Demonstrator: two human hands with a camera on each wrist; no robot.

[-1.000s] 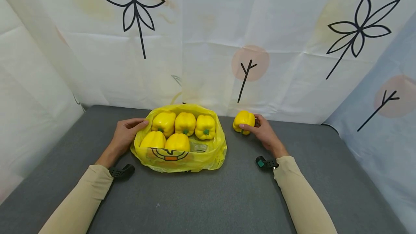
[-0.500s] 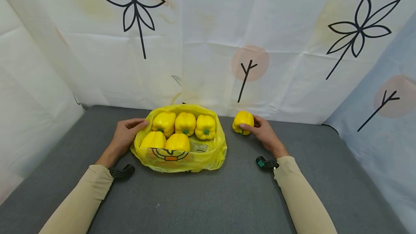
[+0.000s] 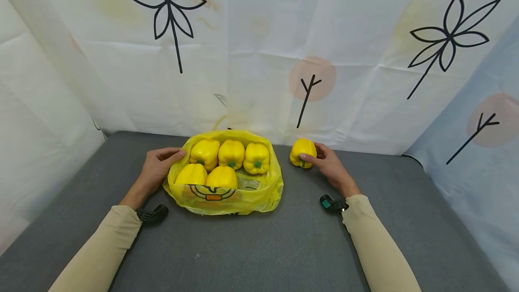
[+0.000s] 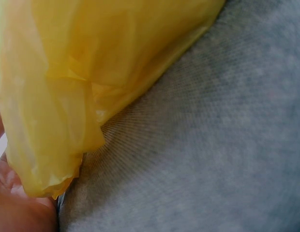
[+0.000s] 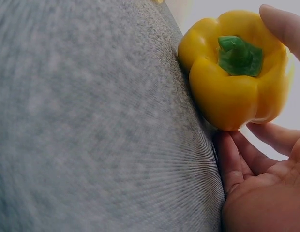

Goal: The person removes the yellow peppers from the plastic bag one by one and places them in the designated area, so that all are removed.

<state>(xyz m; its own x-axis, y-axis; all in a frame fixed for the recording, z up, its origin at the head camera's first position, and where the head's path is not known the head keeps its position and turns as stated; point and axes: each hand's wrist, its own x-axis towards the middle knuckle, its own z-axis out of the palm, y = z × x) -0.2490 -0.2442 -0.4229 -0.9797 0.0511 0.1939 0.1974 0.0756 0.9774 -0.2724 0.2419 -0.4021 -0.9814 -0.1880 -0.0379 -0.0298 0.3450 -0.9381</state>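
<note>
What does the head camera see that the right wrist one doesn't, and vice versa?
Only the head view shows the left hand, holding the edge of the yellow bag, and five peppers inside. Only the right wrist view shows the palm side of the right hand. Both show that hand, the lone pepper it grips and the grey table.

Plastic bag (image 3: 259, 199) on surface (image 3: 259, 251); five bell peppers (image 3: 231, 153) inside bag; single bell pepper (image 3: 302, 150) right of bag; fabric backdrop (image 3: 259, 89) behind both.
</note>
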